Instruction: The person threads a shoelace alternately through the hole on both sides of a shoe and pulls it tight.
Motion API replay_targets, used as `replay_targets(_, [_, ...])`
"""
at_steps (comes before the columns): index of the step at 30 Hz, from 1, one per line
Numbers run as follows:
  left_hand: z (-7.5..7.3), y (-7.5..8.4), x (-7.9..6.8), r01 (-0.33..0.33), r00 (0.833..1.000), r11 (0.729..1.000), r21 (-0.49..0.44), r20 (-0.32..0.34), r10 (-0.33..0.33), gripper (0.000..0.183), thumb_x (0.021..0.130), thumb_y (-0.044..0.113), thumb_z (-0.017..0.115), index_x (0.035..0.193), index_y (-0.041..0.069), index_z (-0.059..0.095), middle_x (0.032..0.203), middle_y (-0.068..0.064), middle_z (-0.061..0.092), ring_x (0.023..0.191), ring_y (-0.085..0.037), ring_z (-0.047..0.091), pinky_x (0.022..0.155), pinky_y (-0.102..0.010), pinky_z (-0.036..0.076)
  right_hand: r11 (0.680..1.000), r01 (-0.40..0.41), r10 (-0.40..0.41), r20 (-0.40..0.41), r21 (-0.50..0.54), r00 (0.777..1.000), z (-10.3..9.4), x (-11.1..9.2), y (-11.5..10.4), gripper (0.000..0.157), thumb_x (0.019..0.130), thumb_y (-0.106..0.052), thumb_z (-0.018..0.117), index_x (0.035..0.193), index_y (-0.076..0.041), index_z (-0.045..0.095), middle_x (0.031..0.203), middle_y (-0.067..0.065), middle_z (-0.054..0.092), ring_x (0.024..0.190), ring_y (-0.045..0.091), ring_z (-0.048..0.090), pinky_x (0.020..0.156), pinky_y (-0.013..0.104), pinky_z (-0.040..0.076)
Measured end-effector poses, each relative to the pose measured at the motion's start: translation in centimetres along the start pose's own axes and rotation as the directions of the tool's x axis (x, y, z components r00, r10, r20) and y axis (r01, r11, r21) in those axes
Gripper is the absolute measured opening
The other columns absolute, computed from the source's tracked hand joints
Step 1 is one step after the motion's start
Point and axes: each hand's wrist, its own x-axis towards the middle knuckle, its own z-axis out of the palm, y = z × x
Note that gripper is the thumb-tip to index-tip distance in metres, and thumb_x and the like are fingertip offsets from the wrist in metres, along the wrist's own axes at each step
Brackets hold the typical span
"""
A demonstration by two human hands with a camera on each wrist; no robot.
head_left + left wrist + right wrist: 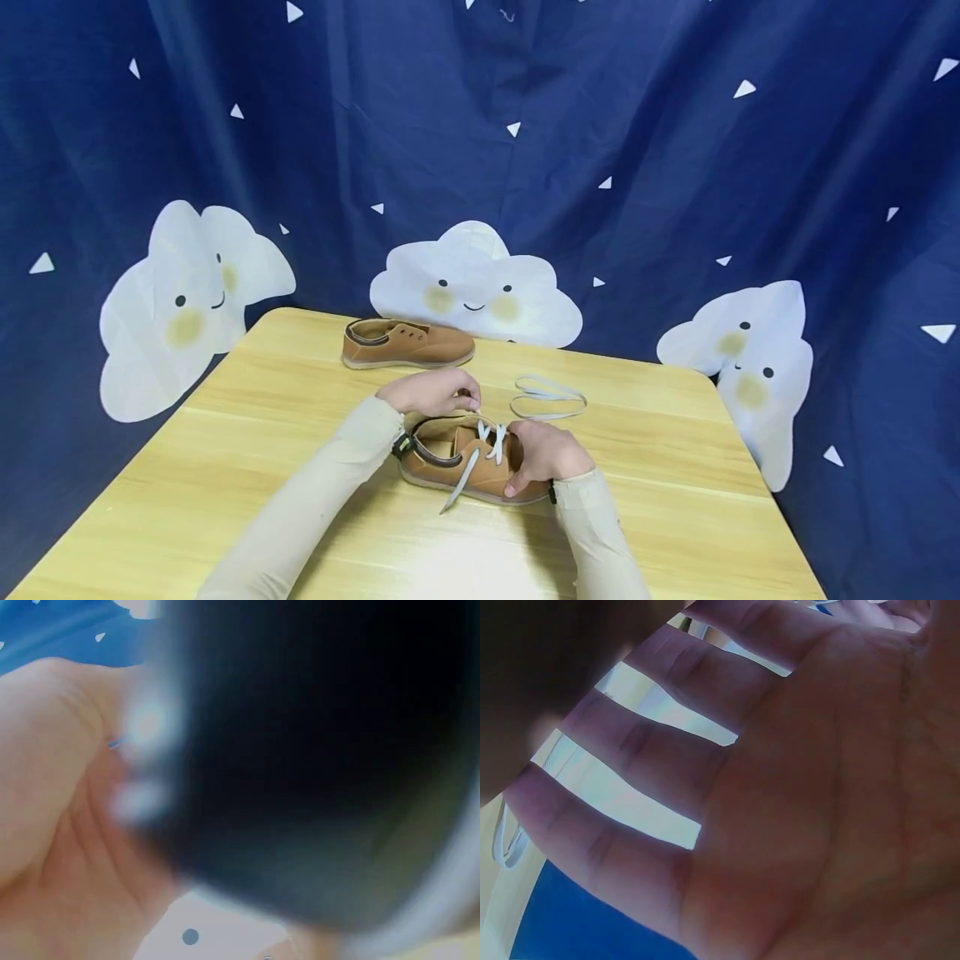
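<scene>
A brown shoe [480, 475] lies near the middle of the table, toe to the right, with a pale grey shoelace [497, 444] crossed through its eyelets. One lace end hangs down the near side. My right hand [551, 454] grips the shoe over its toe, thumb on the near side; its spread fingers fill the right wrist view. Beyond the shoe's opening, my left hand [435, 392] has its fingers curled and seems to pinch the lace's far end at the fingertips. A dark blurred surface, probably the shoe's heel, covers much of the left wrist view.
A second brown shoe [408, 346], without a lace, stands at the back left of the wooden table [660, 500]. A looped loose shoelace [549, 398] lies behind the right hand. A dark blue curtain [637, 125] with cloud shapes hangs round the table.
</scene>
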Motion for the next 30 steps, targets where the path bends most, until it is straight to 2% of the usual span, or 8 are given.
replay_targets(4, [-0.6, -0.4, 0.2, 0.057, 0.998, 0.995, -0.081, 0.043, -0.054, 0.027, 0.109, 0.017, 0.05, 0.093, 0.005, 0.068, 0.081, -0.002, 0.061, 0.064, -0.005, 0.046, 0.066, -0.021, 0.043, 1.0, -0.007, 0.007, -0.004, -0.002, 1.0, -0.2, -0.1, -0.1, 0.094, 0.063, -0.033, 0.101, 0.143, -0.01, 0.057, 0.144, 0.01, 0.063, 0.131, 0.034, 0.06, 0.103, 0.058, 0.051])
replay_targets(8, [-0.6, -1.3, 0.3, 0.086, 0.996, 0.987, -0.139, 0.019, -0.085, 0.034, 0.11, 0.023, 0.05, 0.085, 0.004, 0.062, 0.073, 0.005, 0.05, 0.058, -0.006, 0.04, 0.059, -0.02, 0.039, 1.0, -0.011, 0.011, -0.004, 0.003, 1.0, -0.2, -0.2, -0.2, 0.095, 0.063, -0.033, 0.101, 0.144, -0.01, 0.057, 0.145, 0.01, 0.062, 0.133, 0.034, 0.06, 0.104, 0.059, 0.051])
replay_targets(11, [-0.3, -2.2, 0.2, 0.094, 0.995, 0.982, -0.165, -0.004, -0.097, 0.036, 0.11, 0.024, 0.051, 0.078, 0.009, 0.059, 0.069, 0.006, 0.05, 0.057, -0.006, 0.04, 0.057, -0.021, 0.038, 1.0, -0.016, 0.016, -0.005, 0.006, 1.0, -0.1, -0.3, -0.2, 0.095, 0.063, -0.032, 0.101, 0.144, -0.009, 0.057, 0.146, 0.01, 0.061, 0.133, 0.035, 0.059, 0.104, 0.059, 0.05])
replay_targets(14, [0.1, -3.0, -0.1, 0.11, 0.994, 0.974, -0.196, 0.005, -0.111, 0.038, 0.11, 0.024, 0.05, 0.076, 0.009, 0.059, 0.068, 0.004, 0.051, 0.056, -0.006, 0.039, 0.057, -0.021, 0.038, 1.0, -0.018, 0.018, -0.004, 0.009, 1.0, 0.0, -0.2, -0.2, 0.095, 0.063, -0.031, 0.101, 0.144, -0.009, 0.057, 0.146, 0.01, 0.061, 0.133, 0.035, 0.059, 0.103, 0.06, 0.05])
replay_targets(17, [0.5, -3.5, -0.1, 0.127, 0.992, 0.966, -0.227, 0.012, -0.127, 0.039, 0.11, 0.025, 0.051, 0.081, 0.002, 0.062, 0.072, -0.001, 0.055, 0.058, -0.006, 0.039, 0.058, -0.022, 0.039, 1.0, -0.022, 0.022, -0.005, 0.01, 1.0, 0.0, -0.2, -0.2, 0.094, 0.063, -0.03, 0.101, 0.144, -0.01, 0.058, 0.145, 0.01, 0.062, 0.132, 0.035, 0.06, 0.102, 0.061, 0.051])
replay_targets(20, [0.9, -4.0, -0.1, 0.12, 0.992, 0.963, -0.243, -0.012, -0.126, 0.038, 0.109, 0.025, 0.052, 0.089, -0.004, 0.065, 0.077, -0.007, 0.06, 0.06, -0.007, 0.041, 0.06, -0.023, 0.041, 1.0, -0.028, 0.028, -0.008, 0.014, 1.0, 0.1, -0.2, -0.1, 0.094, 0.062, -0.029, 0.101, 0.143, -0.01, 0.058, 0.145, 0.01, 0.062, 0.132, 0.035, 0.06, 0.103, 0.061, 0.05])
replay_targets(26, [1.9, -5.2, -0.8, 0.134, 0.988, 0.967, -0.218, -0.044, -0.147, 0.034, 0.109, 0.022, 0.052, 0.094, -0.004, 0.068, 0.081, -0.007, 0.063, 0.067, -0.009, 0.049, 0.067, -0.024, 0.045, 1.0, -0.022, 0.023, -0.013, 0.019, 1.0, 0.2, -0.1, 0.0, 0.094, 0.062, -0.03, 0.101, 0.143, -0.01, 0.058, 0.145, 0.01, 0.062, 0.132, 0.035, 0.06, 0.103, 0.062, 0.05])
replay_targets(30, [2.1, -5.8, -1.5, 0.147, 0.981, 0.972, -0.184, -0.098, -0.167, 0.026, 0.107, 0.02, 0.055, 0.103, 0.0, 0.071, 0.094, -0.008, 0.07, 0.081, -0.012, 0.059, 0.079, -0.027, 0.05, 1.0, -0.009, 0.009, -0.012, 0.009, 1.0, 0.3, 0.1, 0.1, 0.093, 0.062, -0.03, 0.101, 0.142, -0.011, 0.059, 0.143, 0.01, 0.063, 0.131, 0.035, 0.061, 0.101, 0.061, 0.051])
